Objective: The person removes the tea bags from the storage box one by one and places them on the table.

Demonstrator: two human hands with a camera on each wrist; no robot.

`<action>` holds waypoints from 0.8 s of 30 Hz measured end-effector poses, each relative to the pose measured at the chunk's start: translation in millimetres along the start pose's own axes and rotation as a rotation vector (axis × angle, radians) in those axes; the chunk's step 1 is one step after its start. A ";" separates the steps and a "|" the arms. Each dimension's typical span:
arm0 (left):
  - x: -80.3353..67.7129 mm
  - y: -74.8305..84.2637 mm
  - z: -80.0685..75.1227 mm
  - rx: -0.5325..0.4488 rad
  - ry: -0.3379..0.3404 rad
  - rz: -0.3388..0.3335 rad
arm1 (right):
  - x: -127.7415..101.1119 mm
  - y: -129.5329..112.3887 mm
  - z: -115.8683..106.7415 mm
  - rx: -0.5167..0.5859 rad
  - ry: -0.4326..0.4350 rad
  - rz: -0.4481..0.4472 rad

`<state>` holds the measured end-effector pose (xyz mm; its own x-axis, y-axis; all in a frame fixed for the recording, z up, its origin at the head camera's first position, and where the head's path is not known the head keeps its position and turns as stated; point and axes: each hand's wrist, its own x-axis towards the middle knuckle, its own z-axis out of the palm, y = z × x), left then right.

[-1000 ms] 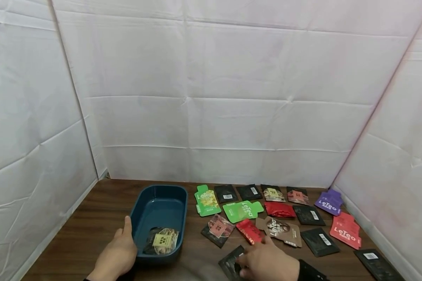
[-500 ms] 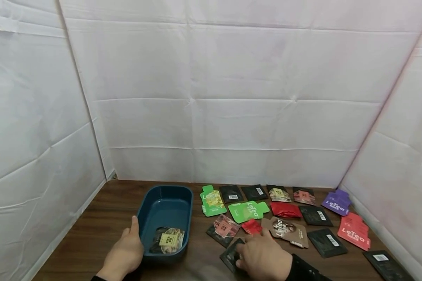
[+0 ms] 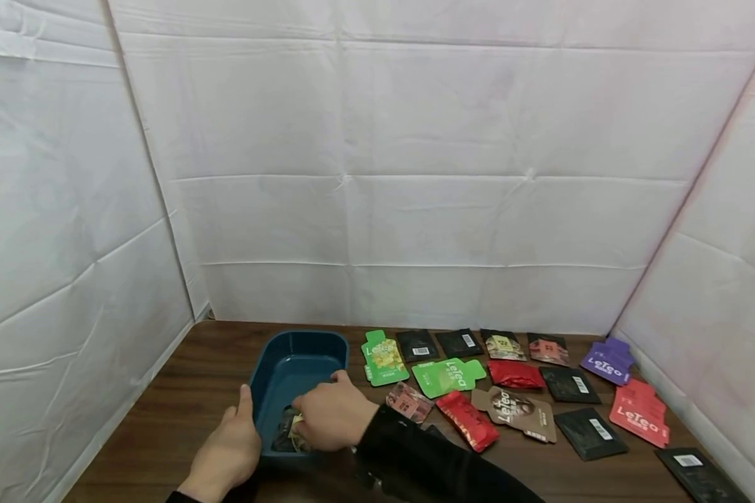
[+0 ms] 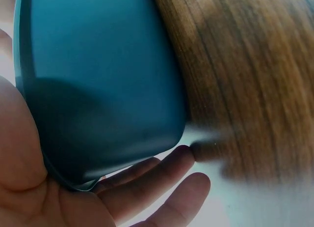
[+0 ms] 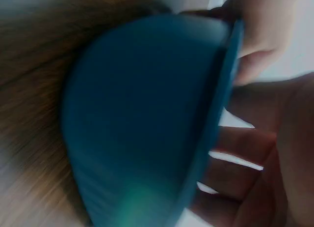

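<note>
A dark blue oval tray (image 3: pixel 302 336) sits on the wooden table, left of centre. My left hand (image 3: pixel 226 450) rests against its near left corner, thumb lying up along the wall. In the left wrist view its fingers (image 4: pixel 157 183) lie straight beside the tray's wall (image 4: pixel 108 79). My right hand (image 3: pixel 330 416), in a black sleeve, reaches over the near right rim into the tray. It covers most of a dark packet with a yellow label (image 3: pixel 286 433). In the right wrist view the fingers (image 5: pixel 245 153) are loosely spread past the rim (image 5: pixel 216 114), with no packet showing between them.
Several flat packets lie right of the tray: green ones (image 3: pixel 384 358), a red one (image 3: pixel 468 419), a brown one (image 3: pixel 514 409), purple (image 3: pixel 607 360), pinkish red (image 3: pixel 642 419) and black ones (image 3: pixel 588 432). White cloth walls enclose three sides. Bare wood (image 3: pixel 182 377) lies left of the tray.
My right hand has moved left from the black packet near the table's front edge to the tray. The left hand has stayed on the tray's corner.
</note>
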<state>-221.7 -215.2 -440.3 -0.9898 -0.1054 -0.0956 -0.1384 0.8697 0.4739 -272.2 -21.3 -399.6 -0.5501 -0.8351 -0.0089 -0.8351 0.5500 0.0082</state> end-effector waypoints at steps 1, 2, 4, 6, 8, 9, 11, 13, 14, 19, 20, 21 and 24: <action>0.3 0.1 0.1 0.001 -0.002 0.000 | 7.1 -0.1 1.4 0.037 -0.039 0.036; 0.6 0.7 0.2 0.002 -0.004 -0.003 | 12.7 0.1 3.1 0.068 -0.075 0.068; 1.1 2.2 0.4 0.001 -0.011 -0.015 | 19.0 -0.3 4.2 0.069 -0.133 0.108; 2.0 3.7 0.6 0.000 -0.021 -0.035 | 21.9 -1.9 6.4 0.023 -0.174 0.119; 2.6 5.8 0.8 -0.004 -0.028 -0.056 | 23.8 -4.5 9.8 -0.055 -0.194 0.129; 3.1 6.2 1.0 -0.005 -0.032 -0.065 | 24.6 -6.1 11.0 -0.099 -0.190 0.138; 3.6 6.2 1.3 -0.006 -0.032 -0.066 | 27.3 -8.0 17.0 -0.185 -0.152 0.152; 3.2 5.3 1.4 -0.008 -0.024 -0.051 | 29.8 -9.2 20.8 -0.248 -0.097 0.161; 2.9 4.5 1.3 -0.009 -0.018 -0.042 | 30.8 -9.5 22.3 -0.271 -0.069 0.156; 1.5 2.1 -0.6 -0.007 -0.009 -0.027 | 34.5 -12.0 21.8 -0.305 -0.017 0.121; 1.7 2.3 -1.0 -0.005 -0.015 -0.033 | 34.7 -13.0 21.1 -0.301 -0.028 0.118; 1.9 2.5 -1.2 -0.002 -0.021 -0.038 | 35.1 -14.3 20.0 -0.300 -0.042 0.119; 2.5 1.8 -1.3 0.001 -0.035 -0.043 | 36.8 -18.3 17.6 -0.303 -0.086 0.121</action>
<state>-224.5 -214.5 -438.5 -0.9812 -0.1256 -0.1464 -0.1805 0.8652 0.4678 -277.2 -61.8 -417.6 -0.6539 -0.7529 -0.0741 -0.7324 0.6055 0.3114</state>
